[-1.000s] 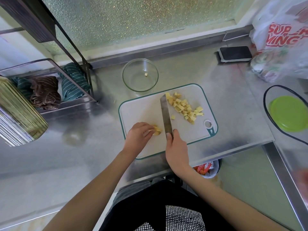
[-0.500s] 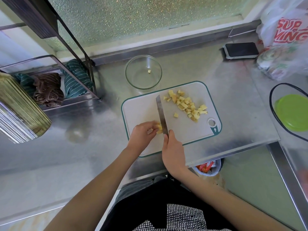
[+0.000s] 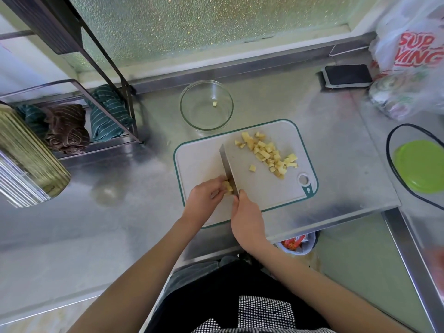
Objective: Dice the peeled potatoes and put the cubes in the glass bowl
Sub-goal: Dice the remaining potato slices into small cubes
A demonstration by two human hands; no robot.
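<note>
A white cutting board (image 3: 269, 191) with a teal rim lies on the steel counter. My left hand (image 3: 204, 197) pinches a small piece of peeled potato (image 3: 227, 187) near the board's front left. My right hand (image 3: 247, 219) grips the knife (image 3: 228, 168), whose blade stands against the right side of that piece. A pile of yellow potato cubes (image 3: 269, 153) lies on the board's far right, with one loose cube nearer the middle. The glass bowl (image 3: 206, 105) stands just beyond the board and holds a single cube.
A wire rack (image 3: 72, 116) with folded striped cloths stands at the left, with a shiny ribbed metal container (image 3: 26, 159) in front of it. A phone (image 3: 346, 75) and a plastic bag (image 3: 413, 63) sit at the far right. A green lid (image 3: 420, 169) lies right. A small bin (image 3: 298, 243) is below the counter edge.
The knife blade has shifted left, closer to my left hand, cutting into the potato piece. My left fingers have drawn in around it. The view has drifted slightly.
</note>
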